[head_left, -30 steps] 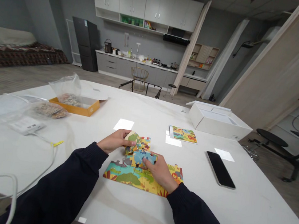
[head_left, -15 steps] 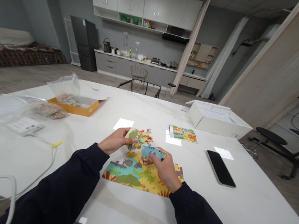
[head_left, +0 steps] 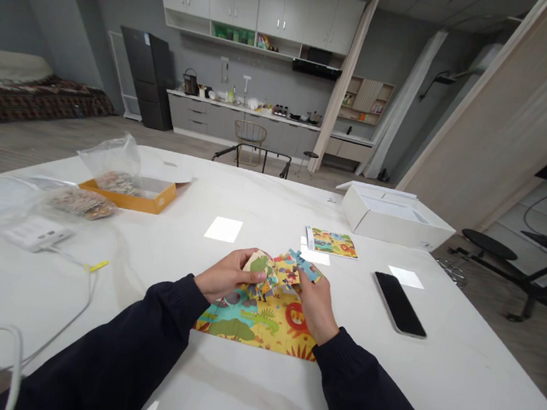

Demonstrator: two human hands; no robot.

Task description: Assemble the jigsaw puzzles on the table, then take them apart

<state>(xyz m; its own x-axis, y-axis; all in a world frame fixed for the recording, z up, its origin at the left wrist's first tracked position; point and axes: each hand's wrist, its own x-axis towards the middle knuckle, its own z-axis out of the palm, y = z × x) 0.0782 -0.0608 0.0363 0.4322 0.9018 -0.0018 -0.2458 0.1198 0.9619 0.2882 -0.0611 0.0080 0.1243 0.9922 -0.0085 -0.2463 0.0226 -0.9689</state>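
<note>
My left hand (head_left: 227, 274) is closed on several jigsaw puzzle pieces (head_left: 261, 270), a green-tree one on top. In my right hand (head_left: 317, 303) are more puzzle pieces, a blue one (head_left: 309, 268) among them. The two hands nearly meet, and the pieces between them overlap, so I cannot tell exactly which fingers grip the red and yellow one (head_left: 286, 268). Below them lies a partly joined jigsaw puzzle (head_left: 262, 324) with a crocodile, a lion and a hippo. Its upper part is hidden by my hands.
A picture card (head_left: 333, 242) lies behind my hands. To the right are a black phone (head_left: 399, 304) and a white box (head_left: 392, 221). On the left stand an orange box (head_left: 153, 199), plastic bags of pieces (head_left: 82, 203), a white device (head_left: 40, 238) and a cable (head_left: 83, 304).
My right hand has lifted off the puzzle with the blue piece and come up beside my left hand's pieces. My left hand has shifted slightly right and lower.
</note>
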